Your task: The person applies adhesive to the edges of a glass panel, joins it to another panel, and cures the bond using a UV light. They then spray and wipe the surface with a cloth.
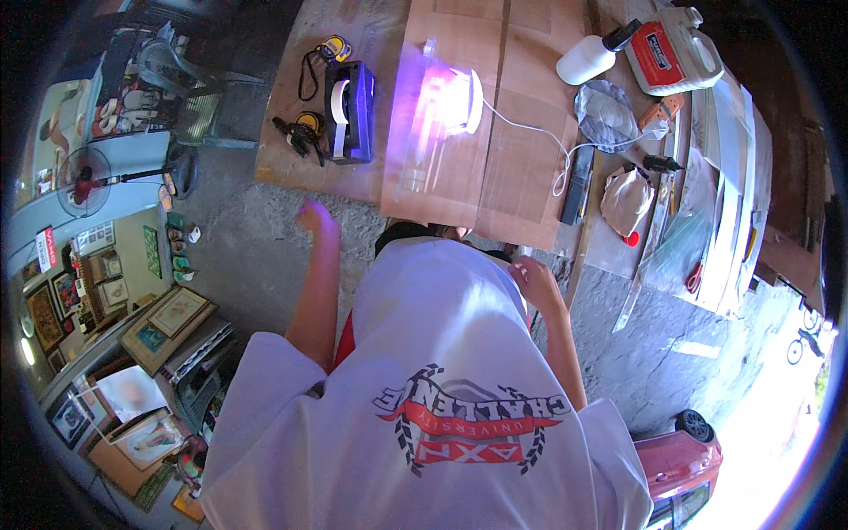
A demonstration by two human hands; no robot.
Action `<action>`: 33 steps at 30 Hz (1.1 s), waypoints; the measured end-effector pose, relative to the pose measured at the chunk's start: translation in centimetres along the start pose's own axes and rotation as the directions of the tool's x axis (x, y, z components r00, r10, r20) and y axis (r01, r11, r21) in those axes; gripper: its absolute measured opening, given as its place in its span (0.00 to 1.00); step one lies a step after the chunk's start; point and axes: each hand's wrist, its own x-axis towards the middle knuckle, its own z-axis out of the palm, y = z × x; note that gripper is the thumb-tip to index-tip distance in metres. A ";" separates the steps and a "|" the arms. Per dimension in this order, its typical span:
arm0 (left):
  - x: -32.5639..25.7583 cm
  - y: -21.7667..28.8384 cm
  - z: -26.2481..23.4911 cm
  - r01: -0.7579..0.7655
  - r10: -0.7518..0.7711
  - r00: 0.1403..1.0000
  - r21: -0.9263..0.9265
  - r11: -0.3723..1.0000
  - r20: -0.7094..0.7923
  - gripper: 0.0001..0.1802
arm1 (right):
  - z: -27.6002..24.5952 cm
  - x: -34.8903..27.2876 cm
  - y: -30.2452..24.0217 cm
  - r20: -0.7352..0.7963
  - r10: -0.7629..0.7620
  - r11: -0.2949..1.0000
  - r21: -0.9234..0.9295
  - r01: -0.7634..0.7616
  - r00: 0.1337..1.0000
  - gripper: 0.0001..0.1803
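A lit lamp (475, 102) with a white rim stands on the brown board (521, 177), throwing a violet glow over a clear strip (413, 172). Its white cable runs right to an orange power socket (662, 109). My left hand (316, 217) hangs beside the table's near edge, loosely open and holding nothing I can see. Beside my shirt, just short of the board's near edge, my right hand (533, 281) is loosely open with fingers bent and nothing visible in it. Neither hand touches the lamp. A blue tape dispenser (360, 115) with a white roll sits left of the lamp.
Tape measures (336, 49) and a dark clamp-like tool (296, 137) lie at left. A white spray bottle (585, 62), a jug (673, 53), a crumpled plastic bag (606, 113), a cloth (627, 201), red scissors (694, 277) and glass strips (676, 243) are at right.
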 end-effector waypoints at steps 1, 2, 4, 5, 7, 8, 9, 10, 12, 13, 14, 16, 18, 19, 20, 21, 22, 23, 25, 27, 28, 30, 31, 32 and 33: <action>0.8 0.2 1.2 -0.001 0.002 1.000 -0.041 0.999 0.031 0.22 | 0.3 -0.2 0.8 0.027 0.039 0.998 -0.052 -0.038 0.999 0.11; 1.3 0.5 2.4 0.030 -0.028 0.999 -0.059 0.998 0.039 0.24 | 0.6 -0.3 1.6 0.064 0.124 0.987 -0.113 -0.117 0.990 0.11; 1.3 1.0 5.2 0.045 -0.048 0.998 -0.100 0.994 -0.030 0.29 | 1.4 -0.6 3.0 0.077 0.185 0.972 -0.161 -0.171 0.980 0.11; 0.8 0.8 6.4 0.047 -0.048 0.985 -0.010 0.999 -0.165 0.31 | 1.8 -0.9 3.7 0.070 0.219 0.963 -0.173 -0.205 0.973 0.11; 0.3 1.0 7.8 0.103 -0.108 0.946 -0.035 0.994 -0.307 0.37 | 2.6 -1.4 4.4 0.057 0.272 0.952 -0.164 -0.259 0.961 0.11; 0.1 1.0 8.2 0.094 -0.095 0.933 -0.019 0.995 -0.348 0.40 | 2.8 -1.7 4.5 0.051 0.286 0.950 -0.147 -0.276 0.957 0.10; -0.1 1.0 8.3 0.083 -0.074 0.935 0.009 0.997 -0.346 0.40 | 2.9 -1.8 4.3 0.062 0.345 0.932 -0.142 -0.334 0.937 0.10; -0.3 1.1 8.3 0.071 -0.054 0.937 0.036 0.997 -0.344 0.41 | 2.9 -1.8 3.9 0.040 0.287 0.946 -0.170 -0.276 0.957 0.10; -0.6 1.4 8.0 0.093 -0.065 0.934 0.064 0.994 -0.351 0.41 | 2.3 -1.3 2.0 0.033 0.281 0.928 -0.263 -0.263 0.959 0.09; -0.9 1.7 8.0 0.122 -0.091 0.929 0.064 0.991 -0.358 0.41 | 1.8 -0.5 0.5 0.036 0.260 0.911 -0.340 -0.233 0.965 0.10; -1.2 2.0 8.0 0.149 -0.117 0.924 0.061 0.987 -0.364 0.41 | 1.1 0.5 -1.2 -0.024 0.133 0.948 -0.289 -0.134 0.991 0.11; -2.2 2.7 8.2 0.115 -0.100 0.920 0.018 0.993 -0.378 0.41 | -0.8 3.2 -5.4 -0.156 -0.031 0.973 -0.233 -0.006 0.987 0.15; -3.2 3.5 8.4 0.109 -0.096 0.918 0.010 0.994 -0.385 0.40 | -3.0 6.8 -10.0 -0.292 -0.139 0.968 -0.243 0.067 0.946 0.19; -3.7 3.8 8.5 0.121 -0.102 0.917 0.025 0.992 -0.384 0.40 | -4.0 8.9 -12.2 -0.357 -0.224 0.953 -0.274 0.128 0.907 0.20; -4.0 4.1 8.5 0.133 -0.108 0.917 0.039 0.990 -0.383 0.39 | -5.0 11.2 -14.3 -0.385 -0.232 0.947 -0.300 0.116 0.893 0.21; -4.2 4.2 8.5 0.126 -0.105 0.921 0.033 0.991 -0.374 0.39 | -5.7 13.5 -16.1 -0.425 -0.319 0.930 -0.311 0.194 0.847 0.21; -4.3 4.3 8.4 0.119 -0.100 0.926 0.029 0.992 -0.365 0.38 | -6.2 15.8 -17.8 -0.422 -0.333 0.911 -0.376 0.172 0.843 0.23; -4.3 4.3 8.3 0.111 -0.096 0.930 0.024 0.994 -0.354 0.37 | -6.5 17.8 -19.1 -0.420 -0.380 0.882 -0.434 0.185 0.824 0.26; -4.0 4.1 8.1 0.133 -0.102 0.940 0.075 0.988 -0.326 0.37 | -6.5 21.2 -20.9 -0.344 -0.345 0.856 -0.496 0.143 0.873 0.30; -3.5 3.9 8.1 0.133 -0.088 0.948 0.129 0.983 -0.306 0.37 | -6.6 23.3 -21.7 -0.276 -0.294 0.838 -0.535 0.108 0.915 0.34; -3.4 3.7 8.0 0.122 -0.070 0.951 0.159 0.980 -0.300 0.37 | -6.6 24.1 -21.7 -0.247 -0.262 0.836 -0.542 0.091 0.933 0.36; -3.3 3.6 8.1 0.115 -0.066 0.951 0.149 0.982 -0.302 0.37 | -6.4 25.3 -21.6 -0.213 -0.218 0.826 -0.560 0.064 0.953 0.39; -3.4 3.7 8.1 0.117 -0.078 0.948 0.110 0.987 -0.309 0.37 | -6.3 25.7 -21.4 -0.210 -0.206 0.820 -0.569 0.052 0.956 0.41; -3.6 3.8 8.2 0.107 -0.078 0.943 0.072 0.992 -0.325 0.37 | -6.2 26.1 -21.2 -0.210 -0.195 0.818 -0.574 0.041 0.958 0.42; -3.9 4.0 8.2 0.107 -0.083 0.944 0.057 0.993 -0.319 0.37 | -6.0 26.5 -21.1 -0.208 -0.192 0.811 -0.584 0.035 0.959 0.42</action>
